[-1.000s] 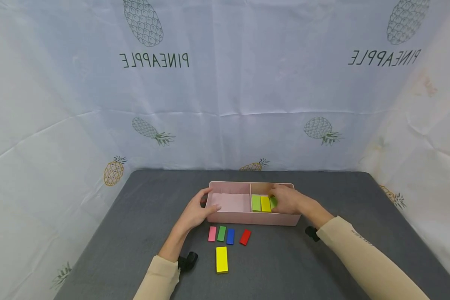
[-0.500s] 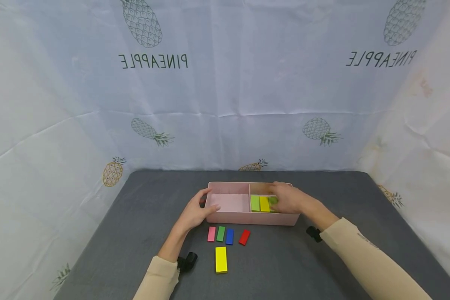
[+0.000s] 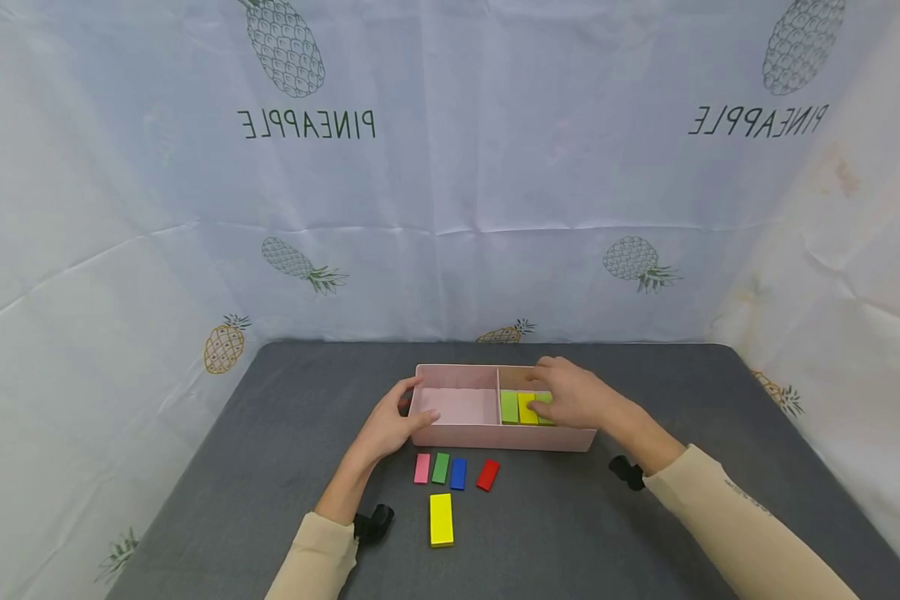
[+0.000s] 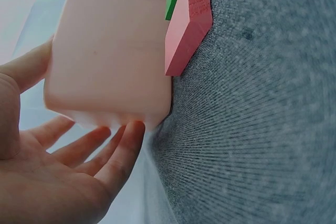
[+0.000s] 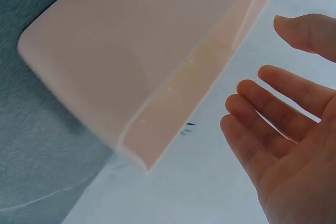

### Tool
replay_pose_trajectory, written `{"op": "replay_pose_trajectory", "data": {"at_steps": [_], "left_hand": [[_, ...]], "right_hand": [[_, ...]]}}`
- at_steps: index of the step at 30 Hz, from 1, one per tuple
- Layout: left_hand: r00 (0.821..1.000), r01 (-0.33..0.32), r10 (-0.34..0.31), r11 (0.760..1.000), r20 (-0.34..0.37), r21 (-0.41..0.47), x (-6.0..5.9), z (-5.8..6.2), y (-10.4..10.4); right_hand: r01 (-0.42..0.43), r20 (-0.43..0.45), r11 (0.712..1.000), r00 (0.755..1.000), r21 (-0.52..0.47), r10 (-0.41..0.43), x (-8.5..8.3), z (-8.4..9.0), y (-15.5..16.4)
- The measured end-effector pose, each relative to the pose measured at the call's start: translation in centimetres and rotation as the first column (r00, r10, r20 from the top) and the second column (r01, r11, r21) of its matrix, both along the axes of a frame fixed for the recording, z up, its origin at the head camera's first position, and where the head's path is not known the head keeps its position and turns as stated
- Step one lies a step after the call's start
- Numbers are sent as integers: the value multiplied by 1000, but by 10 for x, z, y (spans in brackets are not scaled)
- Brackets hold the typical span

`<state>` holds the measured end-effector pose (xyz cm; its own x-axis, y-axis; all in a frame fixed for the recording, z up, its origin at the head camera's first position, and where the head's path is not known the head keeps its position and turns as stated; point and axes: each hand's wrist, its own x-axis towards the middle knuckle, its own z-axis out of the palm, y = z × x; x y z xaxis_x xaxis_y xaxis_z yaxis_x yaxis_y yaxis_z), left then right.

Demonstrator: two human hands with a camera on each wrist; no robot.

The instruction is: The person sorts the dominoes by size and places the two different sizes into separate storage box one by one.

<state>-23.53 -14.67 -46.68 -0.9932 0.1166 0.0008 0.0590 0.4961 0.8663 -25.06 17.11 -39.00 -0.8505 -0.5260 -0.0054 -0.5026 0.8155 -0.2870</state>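
Now our right hand [image 3: 573, 398] lies over the right compartment of the pink box [image 3: 457, 369], fingers straight and relaxed, their tips on the green block [image 3: 544, 407] that a second ago sat tilted at the right end of the row. It lies flat beside the yellow block [image 3: 527, 407] and the first green one [image 3: 509, 407], so three pieces sit side by side and touching. We judge that piece placed. From the right wrist the fingers [image 5: 273, 124] look spread and hold nothing.

Our left hand [image 3: 390, 425] has not moved: it rests against the box's left end, fingers [image 4: 113, 156] straight along the wall, thumb round the far corner.

On the near side of the box wait a pink block [image 3: 422, 467], a dark green block [image 3: 440, 467], a blue block [image 3: 458, 473], a red block [image 3: 488, 474] set askew, and a long yellow block [image 3: 441, 519].

The box is smooth matte plastic with rounded corners and a thin divider. The blocks are flat painted slabs with crisp edges. The table [image 3: 720, 392] wears a grey, finely ribbed cloth.
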Motion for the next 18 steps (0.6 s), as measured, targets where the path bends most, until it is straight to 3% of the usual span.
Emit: {"op": "replay_pose_trajectory", "data": {"at_steps": [18], "left_hand": [[1000,15,-15,1000,-17,1,0,-1,-1]], "right_hand": [[-95,-174,995,981,-17,90,32,10,-30]]}}
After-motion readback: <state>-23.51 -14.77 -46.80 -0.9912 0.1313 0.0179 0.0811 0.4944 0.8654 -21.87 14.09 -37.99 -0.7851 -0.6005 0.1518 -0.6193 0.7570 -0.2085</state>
